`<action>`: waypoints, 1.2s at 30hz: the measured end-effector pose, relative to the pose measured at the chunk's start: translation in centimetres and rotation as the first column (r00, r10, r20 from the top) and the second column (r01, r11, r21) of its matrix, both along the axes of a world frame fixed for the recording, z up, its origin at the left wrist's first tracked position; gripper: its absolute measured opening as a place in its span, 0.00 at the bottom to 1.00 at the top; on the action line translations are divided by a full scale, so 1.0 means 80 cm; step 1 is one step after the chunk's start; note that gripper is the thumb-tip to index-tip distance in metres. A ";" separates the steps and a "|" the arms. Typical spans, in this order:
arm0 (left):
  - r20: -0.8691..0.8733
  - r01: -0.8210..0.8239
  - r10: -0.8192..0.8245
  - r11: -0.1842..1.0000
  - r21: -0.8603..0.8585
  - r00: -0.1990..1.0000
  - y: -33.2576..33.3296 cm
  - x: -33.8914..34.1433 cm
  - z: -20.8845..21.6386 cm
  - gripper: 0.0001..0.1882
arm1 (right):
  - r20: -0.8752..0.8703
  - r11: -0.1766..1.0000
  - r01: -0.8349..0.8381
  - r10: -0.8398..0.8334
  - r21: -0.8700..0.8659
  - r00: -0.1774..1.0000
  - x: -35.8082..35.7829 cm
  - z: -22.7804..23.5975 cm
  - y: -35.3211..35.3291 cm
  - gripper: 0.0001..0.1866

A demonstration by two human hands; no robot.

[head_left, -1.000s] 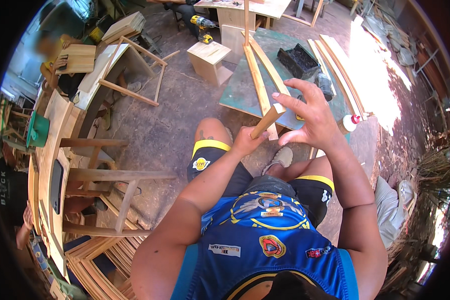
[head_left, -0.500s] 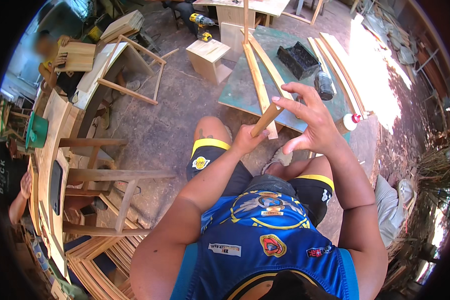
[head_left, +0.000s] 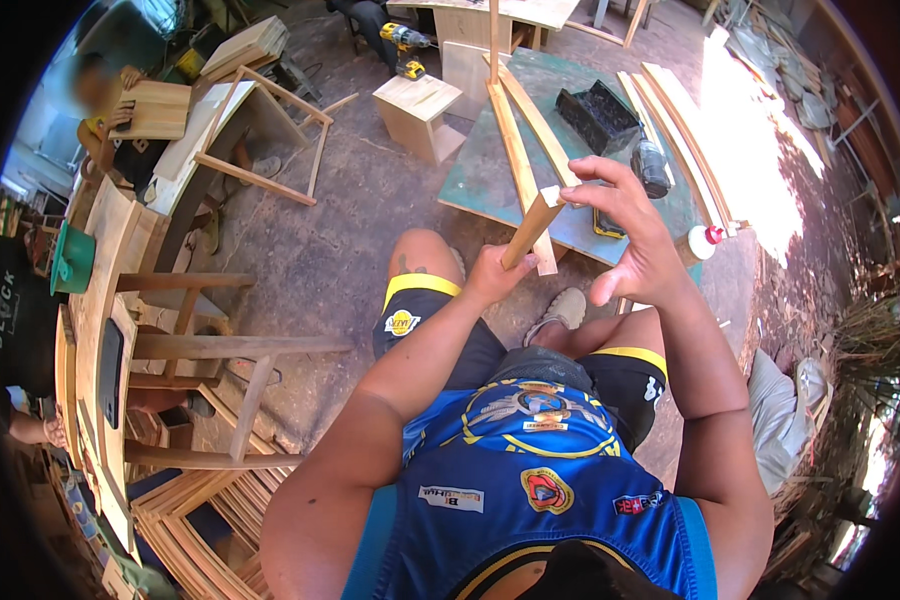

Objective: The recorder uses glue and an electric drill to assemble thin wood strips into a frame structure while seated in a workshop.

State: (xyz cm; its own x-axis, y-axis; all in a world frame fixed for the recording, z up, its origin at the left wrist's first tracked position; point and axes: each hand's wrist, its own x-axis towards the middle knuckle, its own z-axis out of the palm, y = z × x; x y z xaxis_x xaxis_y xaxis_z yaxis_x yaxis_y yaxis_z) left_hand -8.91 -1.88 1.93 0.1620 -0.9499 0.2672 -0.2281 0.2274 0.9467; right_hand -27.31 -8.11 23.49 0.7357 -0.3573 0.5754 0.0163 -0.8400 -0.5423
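My left hand (head_left: 495, 277) is closed round the lower part of a short wooden strip (head_left: 534, 229), which stands tilted up in front of my knees. Beside it my right hand (head_left: 635, 240) has its fingers spread and its thumb held apart. A fingertip of that hand is at the strip's upper end; whether it touches cannot be made out. Beyond my hands, two long wooden slats (head_left: 517, 165) lie on a green board (head_left: 470, 178). Part of a yellow and black tool (head_left: 607, 224) shows behind my right hand.
On the board are a black tray (head_left: 580, 112) and a dark drill (head_left: 650, 168); a red-capped bottle (head_left: 697, 244) stands nearby. A yellow drill (head_left: 406, 48) rests on a wooden box (head_left: 417, 100). Wooden frame legs (head_left: 240, 346) jut in from the left, where two people are.
The strip's upper end has swung slightly up and its end face shows more. My right thumb has drawn back to the right, away from the strip. My left hand keeps its hold.
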 end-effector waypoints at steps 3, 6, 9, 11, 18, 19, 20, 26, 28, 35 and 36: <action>-0.007 0.011 -0.011 1.000 -0.025 1.000 0.000 0.000 0.000 0.14 | -0.009 1.000 0.003 -0.003 0.017 1.000 0.005 -0.002 0.001 0.49; -0.031 0.034 -0.031 0.993 0.109 0.999 0.002 0.004 0.002 0.14 | -0.054 0.993 0.041 -0.047 -0.115 0.997 0.007 -0.001 0.002 0.49; -0.061 0.031 -0.026 0.996 0.082 0.998 0.004 0.006 0.002 0.13 | -0.060 0.961 0.069 -0.088 -0.267 0.994 0.003 0.000 0.001 0.48; -0.025 0.028 -0.026 0.995 0.100 0.999 0.004 0.008 0.002 0.13 | -0.034 0.978 0.048 -0.056 -0.201 0.998 0.001 0.000 0.000 0.48; 0.008 0.042 -0.043 0.996 0.080 0.999 0.002 0.006 0.002 0.14 | 0.015 0.995 0.032 -0.031 -0.090 0.999 0.006 -0.002 -0.004 0.47; 0.005 0.046 -0.047 0.997 0.067 0.999 0.002 0.006 0.002 0.14 | 0.015 0.995 0.032 -0.030 -0.091 0.999 0.007 -0.003 -0.003 0.47; 0.007 0.040 -0.040 0.997 0.062 0.999 0.003 0.006 0.002 0.14 | -0.005 0.995 0.026 -0.027 -0.101 1.000 0.008 -0.004 -0.003 0.47; -0.015 0.032 -0.031 0.998 0.051 0.999 0.004 0.007 0.003 0.14 | -0.036 0.980 0.077 -0.085 -0.183 0.996 0.010 -0.011 -0.009 0.47; -0.004 0.037 -0.036 0.997 0.064 0.999 0.005 0.007 0.005 0.14 | -0.040 0.975 0.104 -0.114 -0.196 0.993 0.010 -0.011 -0.012 0.47; -0.029 0.014 -0.013 0.999 0.037 0.999 0.005 0.005 0.000 0.14 | 0.005 0.990 0.132 -0.131 -0.052 0.991 0.003 -0.026 -0.014 0.49; -0.050 -0.005 0.005 1.000 -0.014 0.999 0.003 0.005 -0.004 0.15 | 0.009 0.989 0.146 -0.146 0.012 0.989 -0.001 -0.037 -0.016 0.50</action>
State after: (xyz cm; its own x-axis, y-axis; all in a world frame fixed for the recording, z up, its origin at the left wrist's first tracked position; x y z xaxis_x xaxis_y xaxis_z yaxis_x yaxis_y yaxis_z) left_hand -8.53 -1.61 1.65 0.1802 -0.9454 0.2717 -0.1821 0.2394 0.9537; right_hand -27.40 -9.42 20.56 0.6694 -0.4669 0.5778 -0.1003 -0.8275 -0.5525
